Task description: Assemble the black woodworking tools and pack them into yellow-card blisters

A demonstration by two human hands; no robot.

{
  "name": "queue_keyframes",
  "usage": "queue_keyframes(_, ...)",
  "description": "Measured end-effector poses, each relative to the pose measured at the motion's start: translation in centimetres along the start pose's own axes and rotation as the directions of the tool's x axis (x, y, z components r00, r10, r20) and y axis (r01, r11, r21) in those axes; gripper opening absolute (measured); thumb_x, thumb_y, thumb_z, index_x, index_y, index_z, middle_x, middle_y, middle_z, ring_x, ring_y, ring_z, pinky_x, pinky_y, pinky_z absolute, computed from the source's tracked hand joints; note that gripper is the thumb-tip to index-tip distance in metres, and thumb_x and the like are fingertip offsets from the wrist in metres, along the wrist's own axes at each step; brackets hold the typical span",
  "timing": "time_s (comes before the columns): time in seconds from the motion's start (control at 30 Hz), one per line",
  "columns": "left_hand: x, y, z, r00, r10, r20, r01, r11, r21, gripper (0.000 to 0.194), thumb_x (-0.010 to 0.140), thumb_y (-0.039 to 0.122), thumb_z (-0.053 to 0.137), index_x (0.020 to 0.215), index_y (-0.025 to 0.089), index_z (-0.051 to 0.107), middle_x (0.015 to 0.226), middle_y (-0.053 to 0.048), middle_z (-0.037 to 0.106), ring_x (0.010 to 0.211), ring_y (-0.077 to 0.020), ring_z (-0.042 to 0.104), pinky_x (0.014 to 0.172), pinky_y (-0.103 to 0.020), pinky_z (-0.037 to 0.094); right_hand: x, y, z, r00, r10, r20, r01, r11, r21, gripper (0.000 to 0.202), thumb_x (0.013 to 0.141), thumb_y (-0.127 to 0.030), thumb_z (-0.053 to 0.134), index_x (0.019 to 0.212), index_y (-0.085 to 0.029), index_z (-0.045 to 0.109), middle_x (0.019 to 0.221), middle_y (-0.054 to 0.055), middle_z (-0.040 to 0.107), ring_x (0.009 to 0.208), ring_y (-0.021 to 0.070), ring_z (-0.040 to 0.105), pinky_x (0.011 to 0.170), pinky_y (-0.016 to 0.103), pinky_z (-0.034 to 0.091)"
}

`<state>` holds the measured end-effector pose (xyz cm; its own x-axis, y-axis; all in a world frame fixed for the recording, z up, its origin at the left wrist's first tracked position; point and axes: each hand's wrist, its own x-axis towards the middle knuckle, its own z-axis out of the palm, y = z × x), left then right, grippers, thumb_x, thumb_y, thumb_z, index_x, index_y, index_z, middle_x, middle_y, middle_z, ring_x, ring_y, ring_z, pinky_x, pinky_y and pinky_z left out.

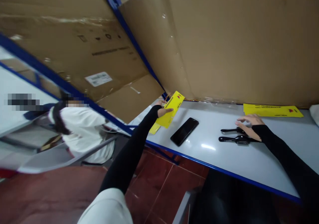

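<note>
My left hand is closed on a yellow printed card, thumb on top, at the far left of the table. More yellow card lies under it at the table's edge. My right hand hovers over two slim black items, a far one and a near one, each long with a rounded end. What exactly they are, I cannot make out. That hand's fingers are bent, thumb apart from them, and nothing shows between. Just beyond it, a stack of yellow cards lies along the back.
A black phone lies between my hands on the white, blue-edged table. Tall cardboard panels stand behind, and another cardboard sheet hangs on a blue frame at left. Beyond that frame sits a person in white.
</note>
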<state>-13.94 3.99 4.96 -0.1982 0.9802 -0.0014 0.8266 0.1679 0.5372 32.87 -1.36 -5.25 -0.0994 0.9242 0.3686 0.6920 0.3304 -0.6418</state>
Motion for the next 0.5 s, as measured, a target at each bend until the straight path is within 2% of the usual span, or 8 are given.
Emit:
queue_keyframes(0.07,-1.1,2.4,2.6,0.980,0.119,0.159,-0.067,0.952,-0.297,0.079,0.075,0.059,0.088,0.136,0.015,0.063,0.108,-0.016,0.080,0.088,-0.0318,0.078,0.075,-0.041,0.063,0.0,-1.6,-1.0,0.994,0.092,-0.053,-0.077,0.970,0.233,0.055,0.086,-0.076,0.068,0.110,-0.028,0.078,0.097,0.010,0.079,0.090,0.0293,0.073,0.079,0.045,0.063)
queue_keyframes(0.13,-2.9,5.8,7.0,0.907,0.265,0.329,-0.046,0.837,-0.546,0.078,0.073,0.063,0.088,0.130,0.015,0.069,0.107,-0.018,0.081,0.084,-0.0317,0.078,0.072,-0.041,0.062,-0.1,-2.8,-1.9,0.983,0.177,-0.056,-0.134,0.884,0.448,0.062,0.081,-0.075,0.077,0.120,-0.026,0.075,0.102,0.011,0.079,0.086,0.0272,0.074,0.069,0.040,0.065)
queue_keyframes(0.17,-4.1,7.7,9.5,0.852,0.322,0.412,-0.011,0.799,-0.602,0.075,0.073,0.064,0.088,0.128,0.016,0.071,0.105,-0.018,0.081,0.082,-0.0307,0.077,0.070,-0.040,0.062,-0.1,-3.0,-2.3,0.980,0.200,-0.021,-0.159,0.833,0.529,0.065,0.077,-0.072,0.083,0.121,-0.025,0.074,0.104,0.011,0.079,0.084,0.0263,0.074,0.065,0.039,0.065)
queue_keyframes(0.23,-6.6,11.9,14.3,0.708,0.405,0.579,0.070,0.775,-0.628,0.071,0.070,0.066,0.090,0.117,0.015,0.076,0.096,-0.017,0.081,0.073,-0.0283,0.076,0.065,-0.038,0.061,-0.1,-2.5,-3.1,0.973,0.230,0.035,-0.199,0.745,0.637,0.065,0.069,-0.066,0.092,0.112,-0.022,0.074,0.101,0.011,0.080,0.077,0.0238,0.074,0.056,0.034,0.065)
queue_keyframes(0.3,-8.7,15.5,17.5,0.621,0.447,0.644,0.121,0.757,-0.642,0.070,0.069,0.069,0.090,0.109,0.012,0.077,0.088,-0.015,0.080,0.069,-0.0256,0.074,0.063,-0.035,0.059,-0.1,-0.9,-3.9,0.952,0.295,0.078,-0.266,0.675,0.688,0.061,0.063,-0.059,0.098,0.101,-0.018,0.074,0.095,0.012,0.081,0.069,0.0216,0.073,0.047,0.029,0.061)
queue_keyframes(0.33,-9.3,16.9,18.4,0.597,0.457,0.660,0.138,0.751,-0.645,0.070,0.069,0.070,0.089,0.105,0.012,0.077,0.082,-0.013,0.078,0.066,-0.0242,0.073,0.061,-0.033,0.057,0.0,0.2,-4.5,0.933,0.352,0.074,-0.302,0.656,0.692,0.058,0.061,-0.056,0.100,0.096,-0.017,0.074,0.092,0.013,0.081,0.067,0.0216,0.073,0.044,0.028,0.059)
queue_keyframes(0.4,-9.7,18.5,19.0,0.554,0.479,0.681,0.134,0.756,-0.641,0.067,0.070,0.069,0.089,0.102,0.011,0.076,0.070,-0.008,0.073,0.058,-0.0196,0.068,0.054,-0.029,0.052,0.4,2.6,-5.9,0.879,0.476,0.002,-0.353,0.648,0.675,0.055,0.060,-0.048,0.102,0.094,-0.014,0.075,0.088,0.014,0.081,0.066,0.0236,0.074,0.041,0.029,0.058)
queue_keyframes(0.5,-9.0,17.9,17.8,0.492,0.527,0.693,0.066,0.771,-0.634,0.060,0.070,0.061,0.093,0.101,0.013,0.075,0.067,-0.003,0.071,0.043,-0.0101,0.053,0.041,-0.022,0.037,1.1,6.1,-8.6,0.793,0.577,-0.195,-0.345,0.690,0.636,0.057,0.071,-0.047,0.096,0.111,-0.012,0.075,0.086,0.013,0.080,0.073,0.0266,0.076,0.048,0.033,0.063)
